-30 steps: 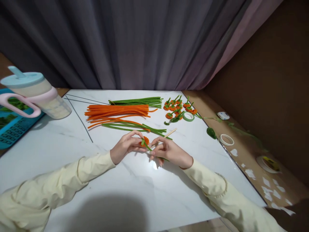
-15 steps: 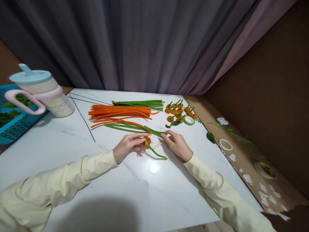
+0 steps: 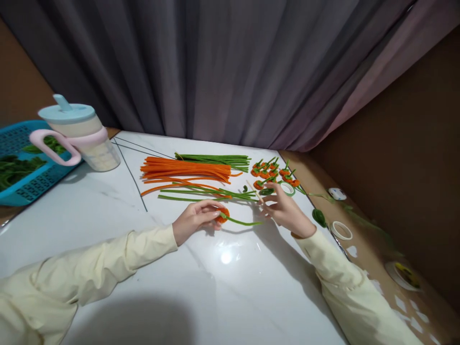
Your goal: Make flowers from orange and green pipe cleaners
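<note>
My left hand (image 3: 194,221) is closed on a small orange pipe-cleaner pumpkin (image 3: 225,215), pinched between thumb and fingers. A long green pipe cleaner (image 3: 244,223) trails from it to the right. My right hand (image 3: 289,214) is raised off the table with a thin wooden stick (image 3: 254,190) held between its fingers. Loose green pipe cleaners (image 3: 194,198) lie just beyond my hands. Behind them are an orange pipe-cleaner bundle (image 3: 185,168) and a green bundle (image 3: 219,159). Several finished-looking orange pumpkins with green stems (image 3: 264,170) sit at the back right.
A green tape roll (image 3: 288,189) lies behind my right hand. A lidded cup (image 3: 100,151) and a blue basket (image 3: 27,191) with greenery stand at the left. Along the right edge are a green leaf shape (image 3: 318,217), a white tape roll (image 3: 341,230) and paper scraps.
My right hand has let go of the green pipe cleaners and lifted rightward with the wooden stick. In my left hand the pumpkin has turned, its green tail now lying more level.
</note>
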{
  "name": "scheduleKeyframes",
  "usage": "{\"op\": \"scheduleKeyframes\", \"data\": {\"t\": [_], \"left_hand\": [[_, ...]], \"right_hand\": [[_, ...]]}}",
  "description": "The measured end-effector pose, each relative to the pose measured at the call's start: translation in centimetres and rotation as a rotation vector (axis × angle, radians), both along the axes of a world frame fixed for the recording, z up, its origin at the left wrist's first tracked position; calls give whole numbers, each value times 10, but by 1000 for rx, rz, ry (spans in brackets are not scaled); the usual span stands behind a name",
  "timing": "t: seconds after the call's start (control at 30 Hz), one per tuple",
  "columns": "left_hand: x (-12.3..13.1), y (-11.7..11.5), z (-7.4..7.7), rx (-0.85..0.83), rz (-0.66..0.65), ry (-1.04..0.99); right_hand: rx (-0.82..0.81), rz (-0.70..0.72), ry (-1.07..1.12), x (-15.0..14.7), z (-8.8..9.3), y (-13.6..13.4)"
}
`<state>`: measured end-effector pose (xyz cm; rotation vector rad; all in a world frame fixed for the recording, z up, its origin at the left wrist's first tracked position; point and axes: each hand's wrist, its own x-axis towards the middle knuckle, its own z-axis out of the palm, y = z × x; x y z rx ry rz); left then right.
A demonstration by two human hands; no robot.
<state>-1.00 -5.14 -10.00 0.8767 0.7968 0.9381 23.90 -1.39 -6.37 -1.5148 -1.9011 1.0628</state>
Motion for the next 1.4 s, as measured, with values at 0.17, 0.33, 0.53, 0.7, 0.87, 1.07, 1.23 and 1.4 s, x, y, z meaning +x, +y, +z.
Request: {"op": "scheduleKeyframes", "data": {"t": [0.17, 0.33, 0.53, 0.7, 0.87, 1.07, 1.23, 1.4], "left_hand": [[0, -2, -2, 37, 31, 30], [0, -4, -5, 113, 42, 96], [2, -7, -9, 396, 160, 231], [0, -11, -13, 741, 225, 393], [0, -14, -14, 906, 235, 477], [0, -16, -13, 1021, 245, 533], [1, -16, -13, 1037, 265, 529], [2, -16, -14, 1022, 269, 527]], "right_hand": [[-165, -37, 505, 6, 25, -19], [-209, -59, 602, -1, 43, -28], [-336, -44, 628, -20, 35, -46], [-515, 4, 776, -46, 14, -69], [-595, -54, 919, -62, 2, -75], [-721, -87, 1041, -68, 2, -71], [-755, -131, 979, -72, 4, -74], [-750, -158, 976, -76, 4, -76]]}}
